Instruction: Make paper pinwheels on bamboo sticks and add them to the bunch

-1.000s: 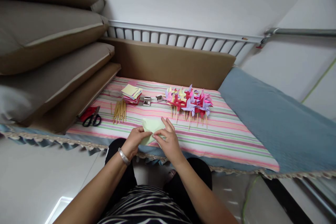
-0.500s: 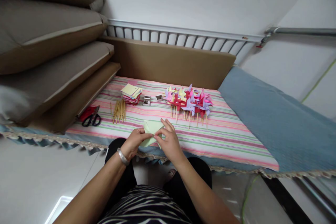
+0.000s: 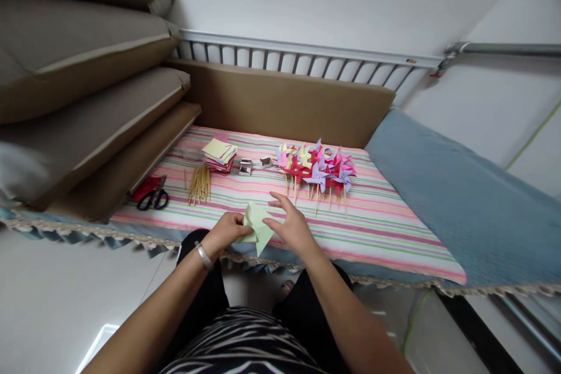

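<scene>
A light green paper pinwheel (image 3: 262,229), with pointed, partly folded blades, is held over the front edge of the striped cloth. My left hand (image 3: 228,232) is closed on its left side, thumb on top. On the right, my right hand (image 3: 289,223) has its thumb and fingers spread, close to the paper's right edge; whether the thumb touches it I cannot tell. Beyond my hands stand several finished pinwheels (image 3: 318,172) in purple, red, pink and yellow on thin sticks. The paper's underside is hidden.
Left of the pinwheels are small open boxes (image 3: 245,168), a stack of coloured paper squares (image 3: 219,152) and a bundle of wooden sticks (image 3: 200,185). Black-handled scissors (image 3: 153,196) lie farther left, beside piled cushions (image 3: 96,123). A brown board (image 3: 284,102) stands along the back.
My right hand has let go of the paper's middle and moved slightly right, its fingers opening. The green paper has turned in my left hand, its blades now showing.
</scene>
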Motion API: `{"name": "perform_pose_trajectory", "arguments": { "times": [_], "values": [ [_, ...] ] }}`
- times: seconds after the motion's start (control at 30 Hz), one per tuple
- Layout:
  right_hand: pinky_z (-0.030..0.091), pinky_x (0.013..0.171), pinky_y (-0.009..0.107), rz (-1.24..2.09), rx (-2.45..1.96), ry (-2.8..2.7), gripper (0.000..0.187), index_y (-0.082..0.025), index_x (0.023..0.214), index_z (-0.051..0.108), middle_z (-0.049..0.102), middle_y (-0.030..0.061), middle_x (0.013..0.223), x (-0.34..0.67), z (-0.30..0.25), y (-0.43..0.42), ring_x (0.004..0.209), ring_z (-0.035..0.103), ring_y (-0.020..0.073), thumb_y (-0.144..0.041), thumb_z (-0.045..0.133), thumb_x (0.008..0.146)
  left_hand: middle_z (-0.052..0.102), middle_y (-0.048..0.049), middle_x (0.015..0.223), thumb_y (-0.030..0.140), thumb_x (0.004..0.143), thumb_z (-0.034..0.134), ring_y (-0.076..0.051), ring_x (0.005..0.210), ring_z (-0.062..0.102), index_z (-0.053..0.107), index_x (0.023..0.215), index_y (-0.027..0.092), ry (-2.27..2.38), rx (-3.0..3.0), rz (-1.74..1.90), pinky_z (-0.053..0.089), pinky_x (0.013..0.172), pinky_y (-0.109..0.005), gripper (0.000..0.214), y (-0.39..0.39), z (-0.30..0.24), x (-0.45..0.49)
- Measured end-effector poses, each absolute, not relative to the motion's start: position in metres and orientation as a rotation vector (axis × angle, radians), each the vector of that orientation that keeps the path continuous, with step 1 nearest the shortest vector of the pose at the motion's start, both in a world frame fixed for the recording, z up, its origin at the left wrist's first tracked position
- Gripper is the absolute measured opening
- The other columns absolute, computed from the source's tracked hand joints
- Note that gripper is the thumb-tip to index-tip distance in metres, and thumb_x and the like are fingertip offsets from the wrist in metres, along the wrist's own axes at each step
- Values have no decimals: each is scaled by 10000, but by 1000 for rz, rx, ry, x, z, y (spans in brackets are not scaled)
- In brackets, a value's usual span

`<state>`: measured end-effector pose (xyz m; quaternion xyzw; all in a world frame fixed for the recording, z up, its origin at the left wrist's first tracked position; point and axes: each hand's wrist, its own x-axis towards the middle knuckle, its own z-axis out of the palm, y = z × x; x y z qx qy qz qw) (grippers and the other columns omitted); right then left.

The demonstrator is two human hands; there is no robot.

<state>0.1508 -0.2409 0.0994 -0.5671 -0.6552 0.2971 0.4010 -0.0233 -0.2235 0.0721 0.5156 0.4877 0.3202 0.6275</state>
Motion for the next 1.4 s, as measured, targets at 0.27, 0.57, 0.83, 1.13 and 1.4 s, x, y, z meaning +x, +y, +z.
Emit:
{"name": "perform_pose_trajectory", "arguments": {
  "times": [0.27, 0.57, 0.83, 1.13, 1.4],
  "values": [
    [482, 744, 292, 1332, -1316, -1601, 766, -222, 1271, 497, 664, 29, 980, 155, 86, -227, 865, 610, 193, -88, 695, 543, 490, 45, 434, 208, 498, 643, -75, 417, 334, 611, 487, 135, 1092, 1323, 596, 233, 464, -234, 81, -219, 77, -15],
    [468, 749, 308, 1259, -1333, -1494, 659, -190, 1174, 579, 665, 19, 978, 160, 85, -221, 845, 598, 194, -99, 668, 527, 599, 7, 552, 211, 524, 713, -121, 509, 498, 669, 642, 140, 1044, 1307, 712, 352, 521, -236, 144, -206, 85, -13],
    [469, 800, 319, 1151, -1153, -960, 618, -177, 1154, 535, 669, 35, 990, 167, 84, -176, 906, 615, 208, -200, 702, 559, 689, -54, 900, 291, 639, 753, -170, 848, 624, 680, 889, 193, 778, 810, 940, 423, 769, -278, 277, -180, 74, 0],
    [508, 761, 342, 1158, -943, -679, 550, -188, 1120, 528, 700, 31, 916, 153, 44, -85, 836, 655, 221, -209, 720, 604, 725, -58, 799, 296, 645, 758, -143, 777, 614, 733, 830, 151, 703, 755, 1095, 424, 780, -237, 236, -77, 36, 42],
    [505, 777, 332, 1190, -953, -569, 619, -192, 1191, 502, 705, 23, 918, 145, 10, -37, 836, 656, 205, -189, 724, 613, 726, -57, 778, 325, 640, 757, -159, 737, 630, 733, 784, 156, 781, 669, 1057, 458, 725, -259, 223, -24, 3, 34]
  ]
}}
